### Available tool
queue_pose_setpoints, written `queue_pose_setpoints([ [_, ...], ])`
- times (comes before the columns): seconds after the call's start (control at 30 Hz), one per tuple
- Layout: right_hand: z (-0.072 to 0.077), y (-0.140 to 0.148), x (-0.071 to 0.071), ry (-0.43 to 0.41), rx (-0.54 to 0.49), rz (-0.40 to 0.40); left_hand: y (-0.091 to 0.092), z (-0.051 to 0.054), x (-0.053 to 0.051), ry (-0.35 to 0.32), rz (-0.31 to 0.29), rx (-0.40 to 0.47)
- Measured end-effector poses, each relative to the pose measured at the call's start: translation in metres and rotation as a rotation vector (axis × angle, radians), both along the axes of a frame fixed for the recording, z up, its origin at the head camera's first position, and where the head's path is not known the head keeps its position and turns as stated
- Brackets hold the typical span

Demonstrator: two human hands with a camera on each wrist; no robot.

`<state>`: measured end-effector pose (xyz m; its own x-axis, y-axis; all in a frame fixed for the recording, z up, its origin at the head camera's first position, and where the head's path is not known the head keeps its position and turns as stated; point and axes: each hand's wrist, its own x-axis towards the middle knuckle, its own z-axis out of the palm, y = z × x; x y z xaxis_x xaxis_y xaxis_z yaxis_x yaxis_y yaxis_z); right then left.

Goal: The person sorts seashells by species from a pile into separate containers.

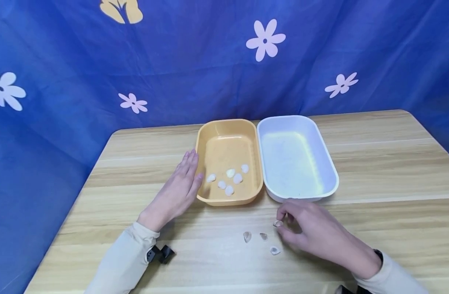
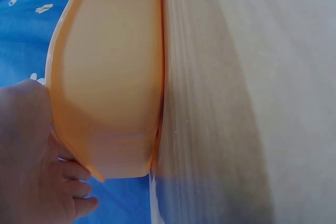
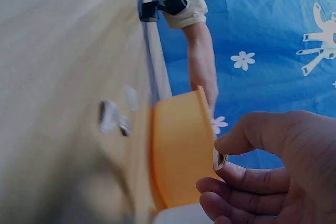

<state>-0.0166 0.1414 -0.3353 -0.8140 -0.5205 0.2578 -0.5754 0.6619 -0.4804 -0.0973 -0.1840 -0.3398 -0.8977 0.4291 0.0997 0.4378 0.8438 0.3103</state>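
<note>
Between thumb and forefinger my right hand point(image 1: 316, 230) pinches a small seashell point(image 1: 277, 223), just in front of the white tray; the right wrist view also shows this shell point(image 3: 219, 160) at the fingertips. My left hand point(image 1: 176, 192) rests against the left rim of the orange tray point(image 1: 230, 202), its fingers straight. Several pale shells point(image 1: 237, 178) lie in the near half of that tray. On the table, left of my right hand, lie three more shells: one at the left point(image 1: 247, 237), a small middle one point(image 1: 263, 236) and a nearer one point(image 1: 274, 250).
A white tray point(image 1: 294, 159) stands against the right side of the orange one, with no shells seen inside. Both are on a wood-grain table point(image 1: 386, 175). Behind the table hangs a blue cloth point(image 1: 210, 61) with flower prints.
</note>
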Motion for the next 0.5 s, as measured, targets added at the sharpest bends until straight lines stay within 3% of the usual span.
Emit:
queue_pose_setpoints([
  [0.27, 0.021, 0.010, -0.012, 0.095, -0.042, -0.022, 0.001, 0.003, -0.002, 0.004, 0.005, 0.005],
  [0.5, 0.034, 0.021, -0.035, 0.041, -0.032, -0.068, 0.000, 0.002, 0.000, -0.011, 0.012, -0.001],
])
